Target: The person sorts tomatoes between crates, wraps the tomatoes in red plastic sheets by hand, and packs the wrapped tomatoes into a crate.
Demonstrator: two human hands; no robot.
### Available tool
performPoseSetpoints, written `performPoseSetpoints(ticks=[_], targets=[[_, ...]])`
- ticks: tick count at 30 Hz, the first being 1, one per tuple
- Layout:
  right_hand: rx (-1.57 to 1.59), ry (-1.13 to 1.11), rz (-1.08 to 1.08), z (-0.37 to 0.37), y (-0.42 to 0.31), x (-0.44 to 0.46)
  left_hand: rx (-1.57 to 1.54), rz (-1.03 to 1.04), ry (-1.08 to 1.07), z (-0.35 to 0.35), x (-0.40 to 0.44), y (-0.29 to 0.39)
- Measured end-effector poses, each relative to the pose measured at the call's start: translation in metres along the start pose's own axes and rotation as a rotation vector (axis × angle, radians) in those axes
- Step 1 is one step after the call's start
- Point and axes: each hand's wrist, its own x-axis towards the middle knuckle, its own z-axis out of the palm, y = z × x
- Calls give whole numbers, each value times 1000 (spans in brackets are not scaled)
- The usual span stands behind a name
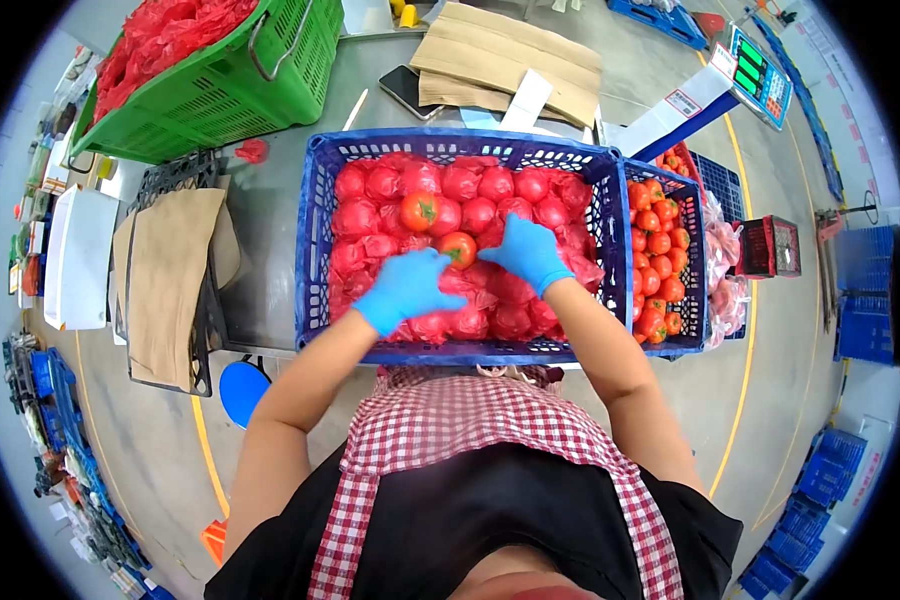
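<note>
A blue plastic crate (306, 240) stands in front of me, filled with tomatoes in red plastic wrapping (355, 217). Two bare tomatoes lie on top: one tomato (419, 211) is left of the middle, and a second tomato (457, 250) sits between my hands. Both my hands wear light blue gloves. My left hand (410, 288) is over the wrapped tomatoes, thumb apart from the fingers, its fingertips beside the second tomato. From the other side my right hand (525, 252) reaches in with fingers apart, its thumb close to that tomato. Contact with it cannot be made out.
Right of the crate stands another blue crate (698, 270) with loose tomatoes (660, 243). A green crate (205, 115) of red plastic is at upper left. Cardboard (510, 55), a phone (408, 90) and a scale (755, 75) are beyond. More cardboard (170, 280) lies left.
</note>
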Motion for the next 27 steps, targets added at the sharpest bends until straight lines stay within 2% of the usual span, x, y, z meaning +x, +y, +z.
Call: performPoseSetpoints(ticks=[3, 6, 8, 12, 13, 16, 17, 19, 23, 24, 26, 27], targets=[[-23, -28, 0, 19, -8, -2, 180, -122, -92, 46, 19, 1], [12, -87, -68, 17, 3, -3, -89, -266, -275, 43, 32, -13], [72, -109, -140, 18, 16, 1, -143, -184, -257, 46, 33, -18], [75, -156, -20, 29, 16, 21, -240, -89, -242, 44, 31, -24], [65, -155, -9, 26, 12, 18, -228, -169, -255, 40, 29, -17], [86, -118, -8, 21, 12, 13, -74, -220, -110, 41, 16, -1], [100, -101, -16, 20, 14, 12, -112, -204, -41, 38, 11, 1], [278, -52, 11, -6, 18, -7, -195, -183, 96, 27, -3, 0], [766, 19, 16, -24, 52, -39, -367, -86, 37, 11, -22, -17], [746, 7, -19, -19, 66, -42, -290, -28, 82, 14, -23, -17], [472, -87, -2, -42, 61, -65, -140, 87, 176, 25, -22, -15], [359, -96, 3, -46, 58, -73, -192, 18, 86, 32, -18, -14]])
